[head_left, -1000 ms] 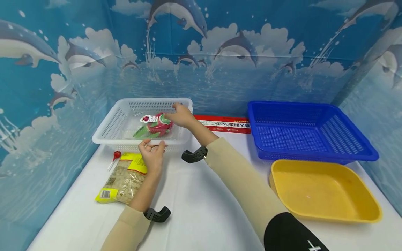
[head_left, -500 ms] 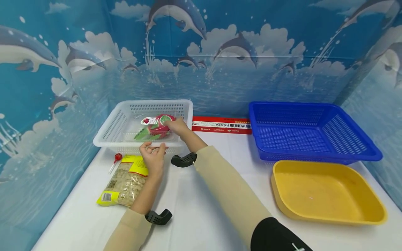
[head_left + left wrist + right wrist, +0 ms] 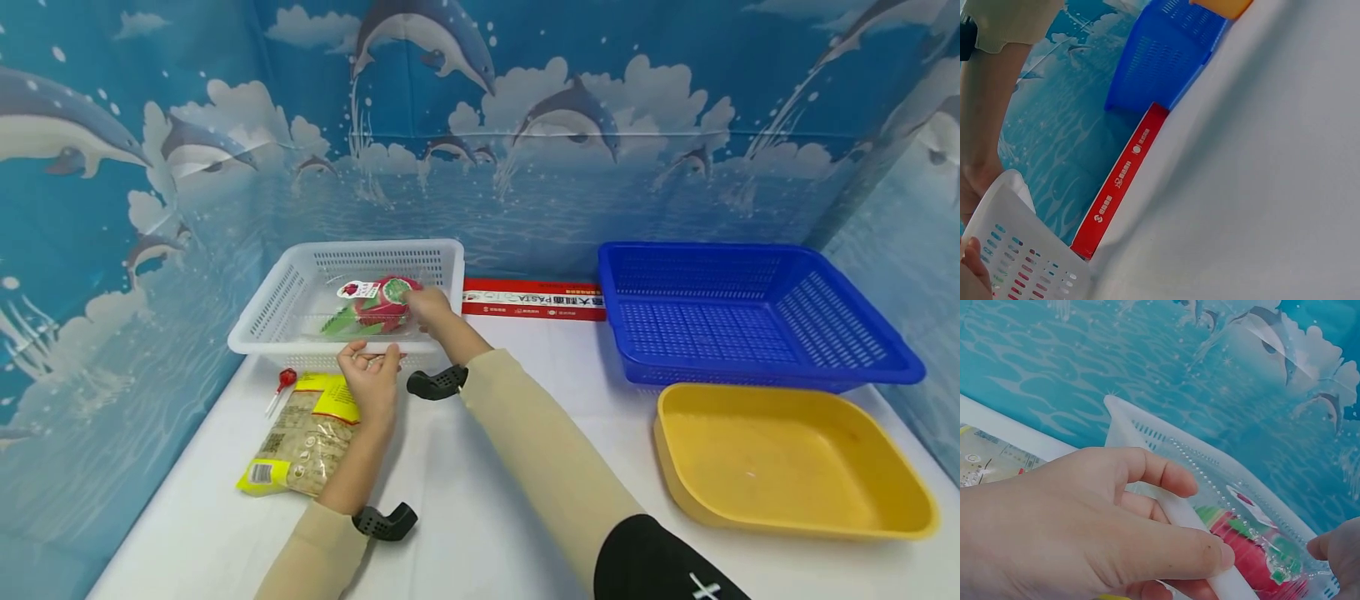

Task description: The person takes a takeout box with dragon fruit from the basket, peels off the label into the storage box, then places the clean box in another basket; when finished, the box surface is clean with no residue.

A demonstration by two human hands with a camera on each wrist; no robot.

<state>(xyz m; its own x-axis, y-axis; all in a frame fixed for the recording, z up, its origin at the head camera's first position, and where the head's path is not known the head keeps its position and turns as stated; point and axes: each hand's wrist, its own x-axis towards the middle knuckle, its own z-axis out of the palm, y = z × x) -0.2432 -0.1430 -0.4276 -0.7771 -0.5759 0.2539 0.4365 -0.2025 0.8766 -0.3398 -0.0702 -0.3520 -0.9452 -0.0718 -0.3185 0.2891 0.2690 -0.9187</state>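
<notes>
Head view: The white perforated basket [image 3: 281, 348] stands on the surface [image 3: 465, 517]. The clear dragon fruit pack [image 3: 382, 306] lies inside it, toward the right end. The left hand [image 3: 370, 385] is at the front rim; the right hand [image 3: 433, 308] reaches inside to the right end of the pack. The red pasta box [image 3: 534, 299] lies between the white basket and the blue basket [image 3: 705, 321]. The yellow-ended food bag [image 3: 311, 442] and the lollipop [image 3: 287, 378] lie in front of the white basket.

Left wrist view: The left fingers show at the rim. The right hand is largely cut off by the frame.

Right wrist view: The left grip is closed on the rim, thumb on one side. The right thumb is at the end of the pack; whether the right grip holds it cannot be told.

Judged step: steady the basket while positioning or grasping the pack. The next move calls for a firm left hold and a check of right-hand contact before any lift or release.
</notes>
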